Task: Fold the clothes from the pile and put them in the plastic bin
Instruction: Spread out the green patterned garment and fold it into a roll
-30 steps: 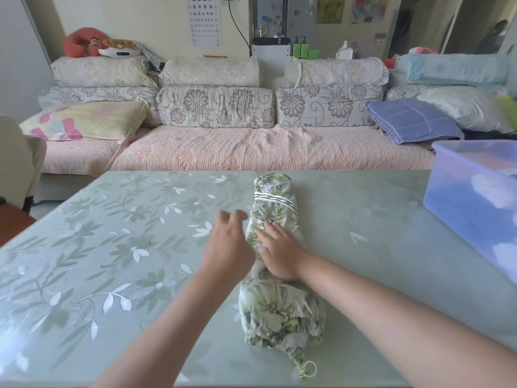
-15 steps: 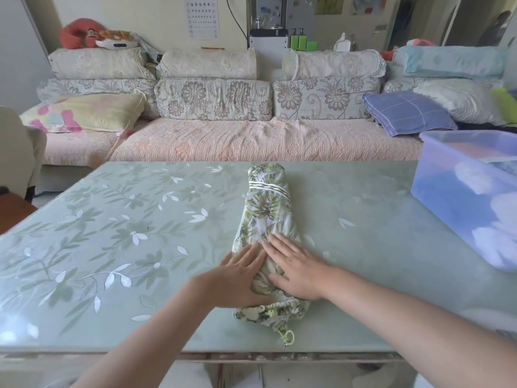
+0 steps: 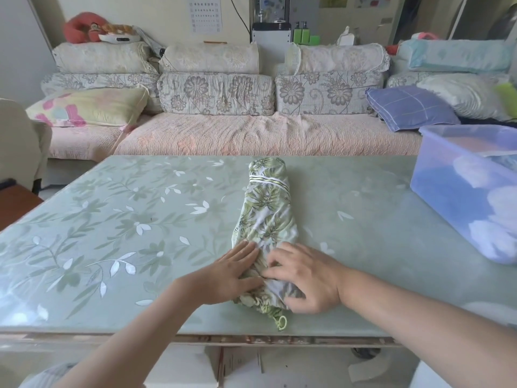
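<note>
One view only: head-worn, wide-angle. Placed above near edge of surface [image 3: 112, 219], facing forward and down. Close range: left hand [image 3: 223, 275] and right hand [image 3: 305, 278] large, low centre of frame. Beyond the hands, across surface: sofa [image 3: 251, 135], seen front-on. Right of right hand, well apart, at frame edge: plastic bin [image 3: 461, 197], partly cropped.

Table [image 3: 117, 219], pale green leaf-pattern top. On it: long folded leaf-print garment [image 3: 265, 214] at centre, near end by front edge; translucent blue plastic bin [image 3: 447, 191] at right.
</note>
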{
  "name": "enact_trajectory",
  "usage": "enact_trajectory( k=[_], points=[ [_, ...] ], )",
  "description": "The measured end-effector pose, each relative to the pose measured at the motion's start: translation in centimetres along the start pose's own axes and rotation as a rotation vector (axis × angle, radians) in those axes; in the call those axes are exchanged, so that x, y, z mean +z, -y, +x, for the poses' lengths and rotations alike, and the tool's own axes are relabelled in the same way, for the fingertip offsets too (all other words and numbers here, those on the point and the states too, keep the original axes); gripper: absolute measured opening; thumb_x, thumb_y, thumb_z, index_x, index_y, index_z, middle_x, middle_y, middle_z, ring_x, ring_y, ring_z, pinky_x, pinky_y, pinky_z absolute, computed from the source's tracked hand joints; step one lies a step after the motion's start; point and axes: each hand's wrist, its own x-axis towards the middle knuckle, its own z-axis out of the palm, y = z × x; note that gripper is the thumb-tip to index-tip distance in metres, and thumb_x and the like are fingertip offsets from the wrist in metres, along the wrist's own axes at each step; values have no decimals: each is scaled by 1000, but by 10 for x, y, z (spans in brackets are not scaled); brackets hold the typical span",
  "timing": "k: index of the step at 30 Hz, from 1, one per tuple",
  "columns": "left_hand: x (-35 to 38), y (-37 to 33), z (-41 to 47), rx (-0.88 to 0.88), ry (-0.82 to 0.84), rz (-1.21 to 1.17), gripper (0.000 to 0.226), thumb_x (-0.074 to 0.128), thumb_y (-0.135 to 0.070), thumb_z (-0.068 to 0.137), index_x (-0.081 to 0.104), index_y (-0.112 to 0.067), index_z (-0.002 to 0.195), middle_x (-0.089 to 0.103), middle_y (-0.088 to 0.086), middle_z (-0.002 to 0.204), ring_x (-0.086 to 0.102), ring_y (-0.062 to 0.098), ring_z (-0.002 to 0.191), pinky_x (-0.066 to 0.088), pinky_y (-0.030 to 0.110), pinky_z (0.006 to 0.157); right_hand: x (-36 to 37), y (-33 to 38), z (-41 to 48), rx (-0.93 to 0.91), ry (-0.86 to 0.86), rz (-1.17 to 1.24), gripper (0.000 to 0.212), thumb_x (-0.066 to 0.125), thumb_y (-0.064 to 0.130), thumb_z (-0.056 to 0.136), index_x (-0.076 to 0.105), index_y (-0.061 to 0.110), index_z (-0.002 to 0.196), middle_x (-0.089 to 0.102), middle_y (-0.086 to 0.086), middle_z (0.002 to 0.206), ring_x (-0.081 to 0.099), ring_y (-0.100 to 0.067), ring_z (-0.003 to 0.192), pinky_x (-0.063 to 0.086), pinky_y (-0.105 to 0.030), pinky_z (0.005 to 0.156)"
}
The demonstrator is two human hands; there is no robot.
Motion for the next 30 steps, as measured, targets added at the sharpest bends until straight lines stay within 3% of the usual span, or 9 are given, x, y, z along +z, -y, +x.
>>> enact_trajectory(
  k=[5,10,14,17,21,24,26,28,30],
  points=[
    [-5,3,-1,5,-109,51,74,53,-48,95,18,-24,156,9,-13,161,0,5,149,0,23,120,6,-1,-12,-25,69,-66,67,60,31,73,52,19,138,50,0,130,48,-17,118,41,-31,97],
    [-13,9,2,84,-262,-221,36,62,-42,86,70,-28,118,62,-13,125,51,5,119,37,33,109,14,-8,2,146,-88,114,38,48,22,75,69,17,106,67,1,106,63,-21,96,52,-33,77],
    [-32,12,-6,-155,-89,-825,75,55,-85,55,61,-39,115,60,-20,122,51,6,123,29,36,116,-2,-19,24,574,-208,530,13,56,13,87,65,21,81,63,5,69,58,-16,67,45,-32,66],
    [-43,12,-3,31,54,-829,71,74,-63,66,54,-35,129,62,-18,129,53,0,124,39,23,106,-10,-32,44,791,-288,757,25,61,31,95,65,16,76,66,5,70,56,-13,64,44,-26,63],
    [-40,5,28,-115,-355,-698,11,75,-28,86,67,-21,89,69,-21,72,61,-1,67,46,17,68,-9,-44,61,961,-429,827,34,63,31,94,55,16,64,53,4,59,46,-17,59,32,-30,55],
    [-38,9,56,-319,-540,-521,29,65,-36,90,59,-17,70,58,-10,57,50,10,54,40,25,55,-5,-50,69,1070,-563,753,13,61,36,92,64,23,95,64,5,86,60,-20,82,41,-30,68],
    [-41,7,69,-388,-569,-431,33,62,-43,90,53,-18,72,57,-4,63,51,15,57,37,27,53,2,-49,67,1010,-650,514,37,53,31,92,53,23,128,60,2,117,58,-21,105,45,-35,87],
    [-41,6,79,-450,-612,-308,32,61,-49,88,51,-18,89,60,-2,77,55,19,68,37,30,55,8,-53,62,683,-699,109,53,45,25,89,45,15,141,50,-6,138,49,-24,124,41,-41,103],
    [-36,6,87,-394,-709,-160,39,64,-43,87,46,-19,113,58,1,103,57,25,89,43,33,66,17,-62,59,379,-517,-127,61,41,28,91,39,11,150,36,-10,155,35,-27,142,30,-43,116]
  ],
)
